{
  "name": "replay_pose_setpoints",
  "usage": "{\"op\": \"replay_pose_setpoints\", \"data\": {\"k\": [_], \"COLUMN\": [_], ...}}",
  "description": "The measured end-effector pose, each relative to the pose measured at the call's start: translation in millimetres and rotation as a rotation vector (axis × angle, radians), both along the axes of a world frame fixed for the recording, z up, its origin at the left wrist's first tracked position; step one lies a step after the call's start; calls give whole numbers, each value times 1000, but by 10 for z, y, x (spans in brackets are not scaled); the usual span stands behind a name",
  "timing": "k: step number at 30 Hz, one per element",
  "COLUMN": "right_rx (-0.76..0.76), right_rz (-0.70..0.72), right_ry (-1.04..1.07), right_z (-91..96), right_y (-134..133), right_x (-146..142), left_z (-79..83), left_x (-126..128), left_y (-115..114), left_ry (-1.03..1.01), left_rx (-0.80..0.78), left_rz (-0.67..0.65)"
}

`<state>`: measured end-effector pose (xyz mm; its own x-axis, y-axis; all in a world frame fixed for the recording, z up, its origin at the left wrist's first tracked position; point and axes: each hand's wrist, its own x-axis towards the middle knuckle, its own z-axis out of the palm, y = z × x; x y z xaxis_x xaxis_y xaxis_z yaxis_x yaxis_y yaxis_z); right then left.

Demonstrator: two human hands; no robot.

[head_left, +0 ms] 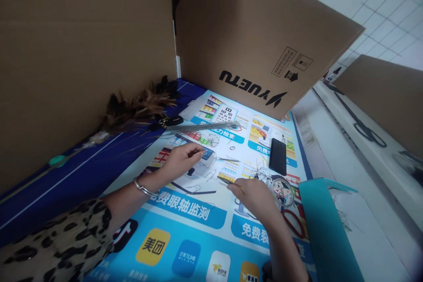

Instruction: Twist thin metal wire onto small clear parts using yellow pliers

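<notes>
My left hand (185, 157) is closed in a pinch above the printed sheet. Whatever its fingertips hold is too small to make out. My right hand (253, 194) is wrapped around a pair of pliers (225, 180), whose narrow dark jaws point left toward my left hand. Beyond both hands lies a bundle of thin metal wires (205, 127). Short cut pieces of wire (229, 160) are scattered between the hands, and a tangle of wire (259, 171) lies just past my right hand. A round container with a cartoon face (282, 191) sits beside my right wrist.
A black phone (277, 157) lies at the right, and a red loop-shaped handle (294, 224) shows near my right forearm. An open teal box (327, 229) stands at the right edge. Brown feathers (132, 108) lie along the left. Cardboard panels (211, 22) wall the back and left.
</notes>
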<state>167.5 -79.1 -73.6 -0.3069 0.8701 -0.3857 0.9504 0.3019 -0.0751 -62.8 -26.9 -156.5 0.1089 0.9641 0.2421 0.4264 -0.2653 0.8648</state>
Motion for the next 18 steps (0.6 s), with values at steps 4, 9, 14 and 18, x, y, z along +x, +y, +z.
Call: {"op": "replay_pose_setpoints", "data": {"k": [4, 9, 14, 18], "right_rx": [-1, -15, 1, -8], "right_rz": [-4, 22, 78, 115], "right_ry": [-24, -25, -25, -16], "right_z": [-11, -2, 9, 62], "right_y": [-6, -19, -56, -114], "right_x": [-3, -28, -81, -135], "left_z": [-12, 11, 51, 57], "left_x": [-5, -7, -2, -2], "left_y": [5, -3, -15, -15], "left_ry": [0, 10, 22, 27], "left_rx": [10, 2, 4, 14], "left_rz": [-2, 0, -4, -5]}}
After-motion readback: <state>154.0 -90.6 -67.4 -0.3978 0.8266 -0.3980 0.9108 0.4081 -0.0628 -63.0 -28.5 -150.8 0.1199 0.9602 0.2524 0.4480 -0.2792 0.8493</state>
